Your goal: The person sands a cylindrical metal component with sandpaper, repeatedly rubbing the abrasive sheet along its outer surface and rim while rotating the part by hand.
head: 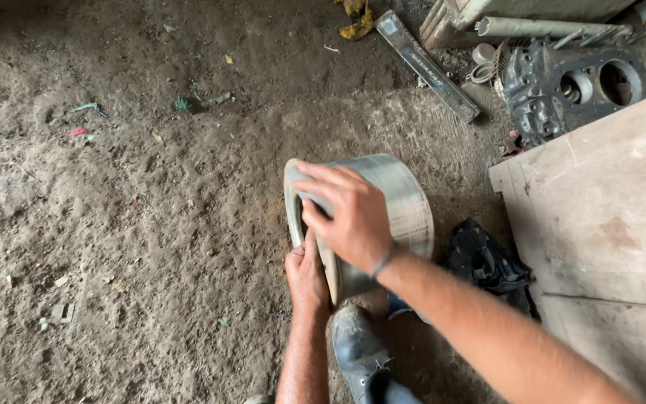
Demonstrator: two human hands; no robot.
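The dirt floor [151, 224] is the biggest thing here, brown and lumpy, with tiny bits of trash on it. At 3 o'clock lies a big flat wooden board [607, 224], pale and a bit stained. At 1 o'clock sits a dark metal engine block [573, 90] with two round holes, and a long flat metal bar [428, 66] lies beside it at 12 o'clock. Right in the middle is the metal ring [405, 202]. It is wide, round and silver-grey, with fine lines on its shiny outside, and it stands on its edge on the floor, its open side facing 9 o'clock. A dark cloth [484, 262] lies just beside it at 4 o'clock. The right hand [349, 213] is spread over the ring's rim, gripping it from above. The left hand [306, 277] presses against the rim at 6 o'clock, fingers closed on its edge. A dark shoe [357, 348] rests below the ring.
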